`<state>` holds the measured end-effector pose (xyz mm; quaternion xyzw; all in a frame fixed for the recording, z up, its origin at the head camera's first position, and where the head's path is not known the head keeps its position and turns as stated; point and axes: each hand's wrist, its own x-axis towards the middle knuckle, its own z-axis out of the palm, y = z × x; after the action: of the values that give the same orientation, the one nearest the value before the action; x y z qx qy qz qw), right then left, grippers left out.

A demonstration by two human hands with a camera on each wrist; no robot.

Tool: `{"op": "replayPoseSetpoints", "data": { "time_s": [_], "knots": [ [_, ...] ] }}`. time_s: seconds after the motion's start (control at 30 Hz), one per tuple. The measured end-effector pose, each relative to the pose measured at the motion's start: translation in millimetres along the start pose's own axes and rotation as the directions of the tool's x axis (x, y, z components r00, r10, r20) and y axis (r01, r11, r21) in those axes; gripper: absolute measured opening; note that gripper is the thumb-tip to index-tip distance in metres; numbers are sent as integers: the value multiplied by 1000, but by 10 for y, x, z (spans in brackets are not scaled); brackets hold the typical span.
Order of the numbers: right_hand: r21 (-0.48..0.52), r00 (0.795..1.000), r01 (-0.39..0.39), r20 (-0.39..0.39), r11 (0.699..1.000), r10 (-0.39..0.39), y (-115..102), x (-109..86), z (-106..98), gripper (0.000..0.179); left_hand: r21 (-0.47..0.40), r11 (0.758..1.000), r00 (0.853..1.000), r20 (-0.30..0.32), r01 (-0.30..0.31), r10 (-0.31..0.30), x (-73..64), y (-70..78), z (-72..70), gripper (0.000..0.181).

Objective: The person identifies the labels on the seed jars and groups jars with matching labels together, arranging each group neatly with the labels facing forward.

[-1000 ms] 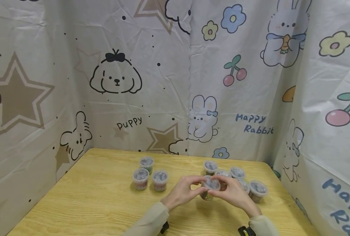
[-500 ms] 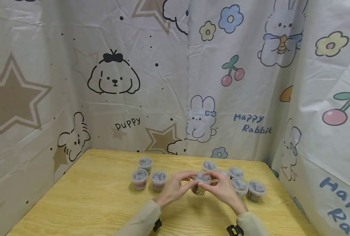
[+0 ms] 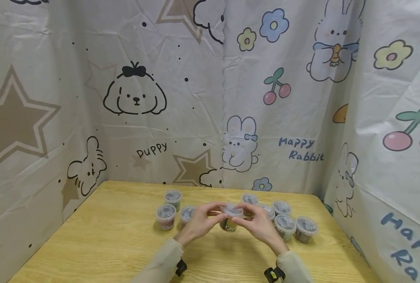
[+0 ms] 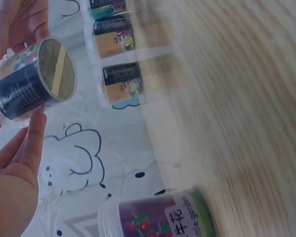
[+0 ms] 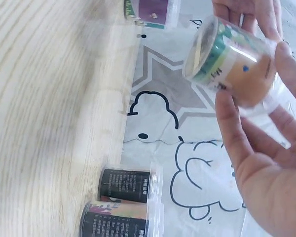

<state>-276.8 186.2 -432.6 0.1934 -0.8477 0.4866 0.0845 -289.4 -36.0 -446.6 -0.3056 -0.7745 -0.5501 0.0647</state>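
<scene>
A clear plastic cup with a lid and a printed label [image 3: 229,224] is held between both hands above the wooden table. My left hand [image 3: 200,221] grips it from the left, my right hand [image 3: 258,225] from the right, fingers and thumbs near the lid rim. Seen in the left wrist view, the held cup [image 4: 32,81] is tilted, showing a dark label and a pale strip on its bottom. In the right wrist view the same cup [image 5: 232,61] shows a green and orange label. A purple-labelled cup [image 4: 158,217] stands nearest my left hand.
Lidded cups stand in two groups on the table [image 3: 118,236]: a left group with a front cup [image 3: 166,217], and several at right, including a dark-labelled cup [image 3: 306,229]. A patterned curtain [image 3: 181,98] encloses the table's back and sides.
Both hands have carried the cup leftward, away from the right group and towards the left one. The left hand now partly covers one cup of the left group.
</scene>
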Motion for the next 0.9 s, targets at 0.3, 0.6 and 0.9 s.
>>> {"op": "replayPoseSetpoints", "data": {
  "time_s": [0.3,0.6,0.9],
  "knots": [
    [150,997,44,61,988,-54,34,38,-58,31,-92,994,999,5,53,-52,-61,319,-138,31],
    [170,999,41,-12,985,-40,4,86,1,22,-36,998,998,-11,54,-54,10,159,-114,38],
    [198,998,22,-68,980,-9,-79,151,77,21,-76,995,996,-61,67,-72,1,-43,-88,52]
  ]
}}
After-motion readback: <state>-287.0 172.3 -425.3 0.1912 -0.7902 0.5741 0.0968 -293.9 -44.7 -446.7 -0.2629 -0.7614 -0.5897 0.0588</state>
